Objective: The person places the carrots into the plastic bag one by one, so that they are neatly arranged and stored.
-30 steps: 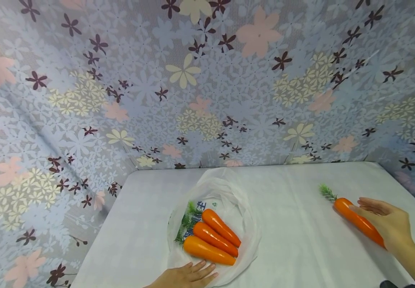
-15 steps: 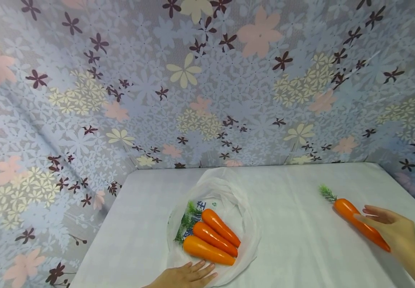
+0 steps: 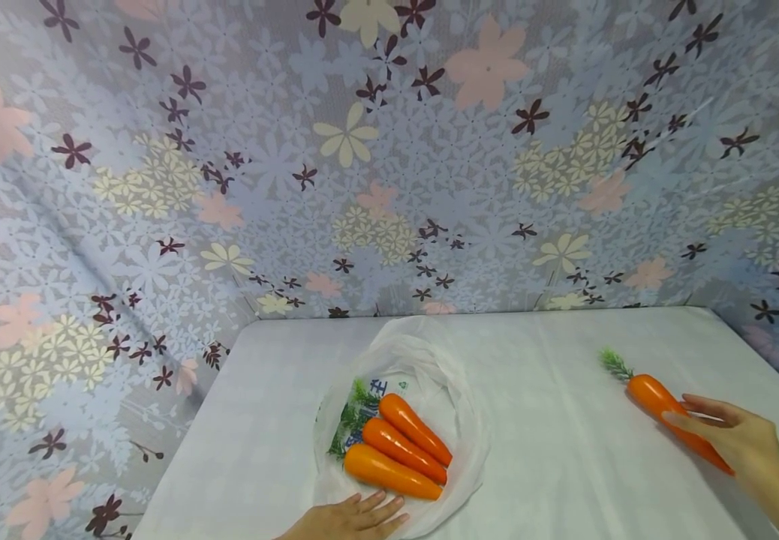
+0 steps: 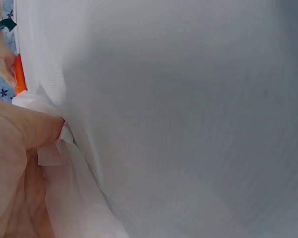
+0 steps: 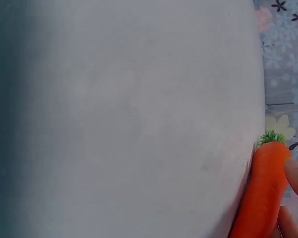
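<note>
In the head view an orange carrot (image 3: 653,392) with a green leafy top lies slanted at the right of the table. My right hand (image 3: 741,431) holds its lower half, thumb and fingers on opposite sides. The right wrist view shows the same carrot (image 5: 265,183) with a thumb against its side. At the middle front, a white translucent plastic bag (image 3: 473,442) is spread open with three carrots (image 3: 403,442) inside, tops to the left. My left hand (image 3: 349,519) lies over its near rim, fingers extended. In the left wrist view, the bag's plastic (image 4: 72,188) bunches at that hand's thumb.
A white cloth covers the table (image 3: 538,465). Flower-patterned fabric (image 3: 389,150) rises behind it and at both sides. The carrot is near the table's right edge.
My right hand has slid down along the carrot towards its tip, and the tip has shifted slightly right. The left hand, the bag and its carrots look the same.
</note>
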Motion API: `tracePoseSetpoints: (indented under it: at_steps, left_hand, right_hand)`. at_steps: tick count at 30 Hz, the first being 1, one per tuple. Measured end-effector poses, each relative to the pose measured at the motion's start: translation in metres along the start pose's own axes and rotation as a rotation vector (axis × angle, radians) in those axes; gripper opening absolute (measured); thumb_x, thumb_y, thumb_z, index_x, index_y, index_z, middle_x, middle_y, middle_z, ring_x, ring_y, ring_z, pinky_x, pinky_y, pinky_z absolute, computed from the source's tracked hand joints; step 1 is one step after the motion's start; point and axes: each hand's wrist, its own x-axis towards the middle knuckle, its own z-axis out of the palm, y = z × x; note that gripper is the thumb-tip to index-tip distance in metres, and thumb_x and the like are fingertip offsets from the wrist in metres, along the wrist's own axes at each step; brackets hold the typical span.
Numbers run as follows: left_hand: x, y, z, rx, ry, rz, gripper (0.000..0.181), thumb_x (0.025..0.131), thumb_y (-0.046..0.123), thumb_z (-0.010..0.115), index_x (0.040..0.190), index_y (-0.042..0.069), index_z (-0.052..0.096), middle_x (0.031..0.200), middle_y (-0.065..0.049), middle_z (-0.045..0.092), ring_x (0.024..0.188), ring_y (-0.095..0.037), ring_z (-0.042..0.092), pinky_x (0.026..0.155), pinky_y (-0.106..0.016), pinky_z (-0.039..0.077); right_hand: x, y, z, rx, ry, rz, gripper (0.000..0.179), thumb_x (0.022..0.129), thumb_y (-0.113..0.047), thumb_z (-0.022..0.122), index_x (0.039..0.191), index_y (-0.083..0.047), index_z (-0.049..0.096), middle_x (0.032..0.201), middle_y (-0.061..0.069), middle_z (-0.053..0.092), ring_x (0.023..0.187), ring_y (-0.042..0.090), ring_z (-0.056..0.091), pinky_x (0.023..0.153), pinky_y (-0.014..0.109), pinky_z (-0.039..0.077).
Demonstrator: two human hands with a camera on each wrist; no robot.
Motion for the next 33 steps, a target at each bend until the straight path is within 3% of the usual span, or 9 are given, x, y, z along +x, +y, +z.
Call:
tracePoseSetpoints:
  at_steps: [2, 7, 12, 19, 33]
  left_hand:
    - [-0.0006, 0.0004, 0.0002, 0.036, 0.009, 0.000, 0.062, 0.107, 0.051, 0.022, 0.159, 0.017, 0.029, 0.161, 0.002, 0.031, 0.143, -0.011, 0.034, 0.106, -0.022, 0.039]
    - [-0.0023, 0.0005, 0.0007, 0.094, 0.041, 0.004, 0.060, 0.108, 0.050, 0.024, 0.157, 0.017, 0.033, 0.160, 0.002, 0.034, 0.142, -0.011, 0.036, 0.105, -0.022, 0.041]
    - [-0.0023, 0.0014, 0.0014, 0.052, 0.023, 0.004, 0.062, 0.107, 0.051, 0.023, 0.158, 0.017, 0.032, 0.161, 0.002, 0.032, 0.143, -0.011, 0.035, 0.105, -0.022, 0.040]
    - [-0.0026, 0.0016, -0.0015, 0.029, 0.043, 0.007, 0.060, 0.108, 0.049, 0.027, 0.157, 0.015, 0.035, 0.159, 0.000, 0.035, 0.141, -0.013, 0.038, 0.105, -0.023, 0.041]
    - [-0.0025, 0.0011, -0.0033, -0.078, 0.014, -0.003, 0.064, 0.106, 0.052, 0.026, 0.157, 0.013, 0.032, 0.161, -0.001, 0.032, 0.143, -0.015, 0.035, 0.107, -0.027, 0.040]
  right_hand:
    - [0.0010, 0.0008, 0.0013, 0.004, -0.014, 0.003, 0.097, 0.077, -0.053, 0.081, 0.149, 0.000, 0.044, 0.152, 0.027, 0.038, 0.133, 0.046, 0.038, 0.098, 0.057, 0.044]
    - [0.0032, 0.0019, 0.0031, -0.003, -0.038, -0.023, 0.098, 0.079, -0.052, 0.080, 0.149, 0.003, 0.040, 0.154, 0.029, 0.031, 0.134, 0.047, 0.036, 0.097, 0.057, 0.044]
    - [0.0026, 0.0043, 0.0040, -0.037, -0.034, -0.056, 0.095, 0.079, -0.044, 0.083, 0.148, 0.006, 0.040, 0.152, 0.031, 0.034, 0.130, 0.047, 0.038, 0.092, 0.053, 0.048]
    - [0.0040, 0.0044, 0.0034, -0.024, -0.047, -0.032, 0.099, 0.077, -0.043, 0.085, 0.149, 0.006, 0.038, 0.150, 0.034, 0.033, 0.132, 0.050, 0.034, 0.100, 0.061, 0.040]
    - [0.0069, 0.0059, 0.0009, -0.019, -0.061, -0.025, 0.092, 0.084, -0.043, 0.078, 0.150, 0.005, 0.035, 0.154, 0.033, 0.026, 0.139, 0.053, 0.025, 0.105, 0.062, 0.034]
